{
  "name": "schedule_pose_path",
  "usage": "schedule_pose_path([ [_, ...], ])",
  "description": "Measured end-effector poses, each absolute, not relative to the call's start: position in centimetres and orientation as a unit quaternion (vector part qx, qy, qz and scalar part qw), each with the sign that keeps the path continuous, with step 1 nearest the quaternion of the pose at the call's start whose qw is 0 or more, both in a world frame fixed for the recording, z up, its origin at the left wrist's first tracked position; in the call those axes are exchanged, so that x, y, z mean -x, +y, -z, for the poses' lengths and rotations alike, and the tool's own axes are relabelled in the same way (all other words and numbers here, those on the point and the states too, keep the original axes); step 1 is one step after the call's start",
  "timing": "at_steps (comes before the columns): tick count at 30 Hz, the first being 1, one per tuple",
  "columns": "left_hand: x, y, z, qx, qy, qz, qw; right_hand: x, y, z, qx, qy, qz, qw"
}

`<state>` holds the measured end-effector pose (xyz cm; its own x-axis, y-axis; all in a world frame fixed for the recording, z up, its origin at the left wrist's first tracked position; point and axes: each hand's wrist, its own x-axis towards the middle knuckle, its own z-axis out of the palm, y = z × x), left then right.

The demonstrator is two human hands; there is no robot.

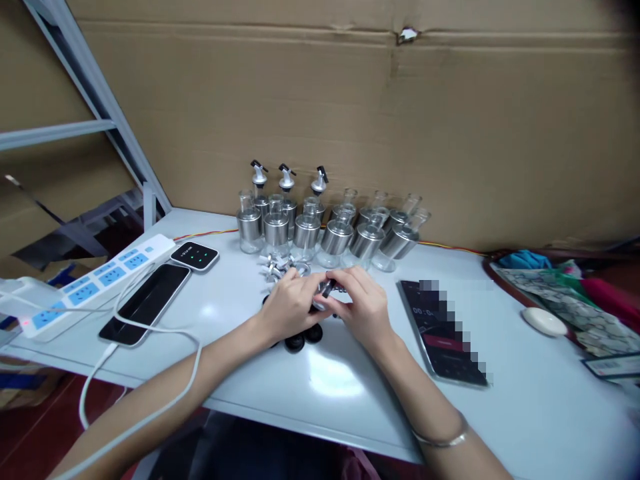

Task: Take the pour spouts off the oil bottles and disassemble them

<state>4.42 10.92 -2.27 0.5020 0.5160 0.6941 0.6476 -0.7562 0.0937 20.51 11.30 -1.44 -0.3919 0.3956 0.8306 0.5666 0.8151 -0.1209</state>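
Note:
My left hand [289, 301] and my right hand [365, 305] meet above the middle of the table, fingers closed round a small silver-and-black bottle pourer [327, 289]. Fingers hide much of it. Just behind my left hand lie loose silver pourer parts [273, 267]. Several black round stoppers [295, 343] rest on the table below and beside my hands. Beyond them stand two rows of glass bottles [306, 232] with steel sleeves. At the back left, three bottles carry silver pourers [287, 179] with black levers; the other visible necks are open.
On the left are a white power strip [103, 283], a black phone [146, 305], a small black device [195, 256] and a white cable [195, 360] crossing my left forearm. To the right lie another phone [435, 333] and a white oval object [544, 321]. Cardboard [350, 100] walls the back.

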Motion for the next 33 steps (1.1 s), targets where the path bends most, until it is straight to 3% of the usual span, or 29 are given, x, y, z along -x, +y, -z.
schedule_pose_path([
  [9, -4.4, 10.4, 2.7, 0.873, -0.328, 0.356, 0.065, -20.3, 11.1, 1.5, 0.289, -0.857, 0.136, 0.404],
  [22, -4.1, 10.3, 2.8, 0.845, -0.413, 0.337, -0.045, -19.5, 10.5, 1.5, 0.273, -0.845, 0.076, 0.454],
  [33, -3.9, 10.0, 2.7, 0.876, -0.379, 0.298, 0.004, -19.5, 10.6, 1.0, 0.321, -0.853, 0.144, 0.384],
])
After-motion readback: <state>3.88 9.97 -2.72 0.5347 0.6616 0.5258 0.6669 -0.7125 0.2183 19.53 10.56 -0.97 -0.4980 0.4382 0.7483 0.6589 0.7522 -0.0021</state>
